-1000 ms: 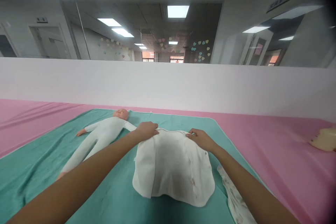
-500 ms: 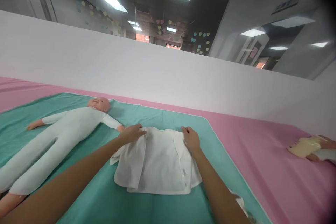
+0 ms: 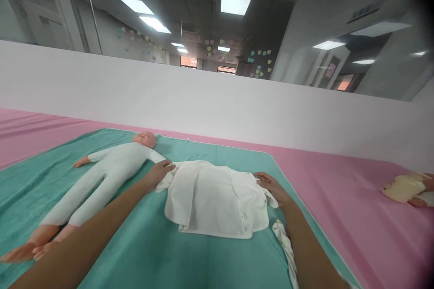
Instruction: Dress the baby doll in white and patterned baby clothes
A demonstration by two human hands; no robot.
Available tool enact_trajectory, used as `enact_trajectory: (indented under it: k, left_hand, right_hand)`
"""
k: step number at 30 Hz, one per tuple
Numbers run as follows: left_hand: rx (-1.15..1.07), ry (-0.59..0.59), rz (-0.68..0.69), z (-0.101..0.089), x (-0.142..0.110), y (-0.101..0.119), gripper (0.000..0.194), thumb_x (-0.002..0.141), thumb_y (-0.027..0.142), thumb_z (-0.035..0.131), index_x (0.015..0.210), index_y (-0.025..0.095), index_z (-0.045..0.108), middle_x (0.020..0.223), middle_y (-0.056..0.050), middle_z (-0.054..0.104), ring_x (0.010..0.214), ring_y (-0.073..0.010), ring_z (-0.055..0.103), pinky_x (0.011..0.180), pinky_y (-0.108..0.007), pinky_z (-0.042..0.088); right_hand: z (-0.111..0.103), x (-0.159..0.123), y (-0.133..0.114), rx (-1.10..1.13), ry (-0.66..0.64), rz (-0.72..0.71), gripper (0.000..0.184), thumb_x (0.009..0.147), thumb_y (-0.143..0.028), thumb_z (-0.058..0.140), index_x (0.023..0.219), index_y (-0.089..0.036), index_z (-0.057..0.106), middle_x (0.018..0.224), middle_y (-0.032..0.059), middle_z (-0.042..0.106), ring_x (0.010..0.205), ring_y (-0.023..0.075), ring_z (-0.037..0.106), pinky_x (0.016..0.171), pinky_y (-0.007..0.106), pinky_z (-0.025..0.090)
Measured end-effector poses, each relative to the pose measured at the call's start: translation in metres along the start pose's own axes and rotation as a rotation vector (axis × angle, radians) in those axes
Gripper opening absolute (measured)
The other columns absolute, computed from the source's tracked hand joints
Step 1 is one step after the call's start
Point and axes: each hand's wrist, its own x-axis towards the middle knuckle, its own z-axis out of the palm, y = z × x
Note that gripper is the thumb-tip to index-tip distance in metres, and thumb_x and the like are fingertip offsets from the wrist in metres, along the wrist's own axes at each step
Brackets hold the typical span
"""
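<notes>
At centre, dropped toward six o'clock, white cloth baby top (image 3: 217, 198) laid out flat on the teal-green fabric sheet (image 3: 210, 262), short sleeves out at its nine and three o'clock, hem toward six. Left hand (image 3: 160, 174) at the top's ten o'clock, thumb and fingers pinched on the sleeve there. Right hand (image 3: 273, 187) at its two o'clock, fingers curled and touching the other sleeve; can't tell if it's actually gripping. Forearms come in from about seven and five o'clock. Bald plastic baby doll (image 3: 118, 162) in a pale, long-legged bodysuit lies on its back off the top's nine-to-ten o'clock, head toward eleven, feet toward eight, one arm running up near the left hand. Crumpled white cloth with dark print (image 3: 285, 246) at the top's four o'clock, just beside it, partly hidden by the right forearm. Glossy pink sheet (image 3: 322, 180) under the green one. On it, well apart at three o'clock, cream-yellow plastic piece (image 3: 402, 188), partly see-through. At twelve: plain white low wall (image 3: 217, 106), glass panel (image 3: 203, 22) above it, pastel heart stickers (image 3: 259, 53) visible there.
</notes>
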Motion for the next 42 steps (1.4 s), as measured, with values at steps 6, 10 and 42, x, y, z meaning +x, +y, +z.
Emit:
enact_trajectory:
  k: [6, 10, 42]
  left_hand:
    - [0.581, 0.163, 0.133, 0.001, 0.007, -0.001, 0.026, 0.085, 0.034, 0.036, 0.095, 0.018, 0.054, 0.098, -0.011, 0.06, 0.091, -0.0258, 0.056, 0.073, -0.035, 0.041]
    - [0.781, 0.338, 0.258, 0.021, -0.012, -0.006, 0.029, 0.084, 0.02, 0.036, 0.106, 0.018, 0.054, 0.12, -0.014, 0.051, 0.117, -0.0294, 0.041, 0.088, -0.042, 0.038]
    - [0.11, 0.14, 0.325, 0.058, -0.049, -0.055, 0.036, 0.088, 0.034, 0.038, 0.114, 0.018, 0.057, 0.119, -0.008, 0.059, 0.11, -0.0217, 0.053, 0.096, -0.036, 0.04]
  right_hand:
    - [0.008, 0.018, 0.02, -0.533, 0.354, -0.089, 0.031, 0.079, -0.041, 0.048, 0.101, -0.021, 0.055, 0.099, 0.0054, 0.058, 0.076, 0.0179, 0.054, 0.073, 0.033, 0.043]
    - [0.023, 0.016, 0.018, -0.982, 0.479, -0.214, 0.028, 0.085, -0.023, 0.035, 0.099, -0.019, 0.059, 0.107, 0.0082, 0.059, 0.097, 0.0225, 0.051, 0.087, 0.037, 0.035]
    - [0.154, -0.04, 0.025, -0.875, 0.203, -0.368, 0.044, 0.085, -0.039, 0.041, 0.117, -0.012, 0.056, 0.137, 0.0131, 0.042, 0.129, 0.0269, 0.032, 0.109, 0.043, 0.021]
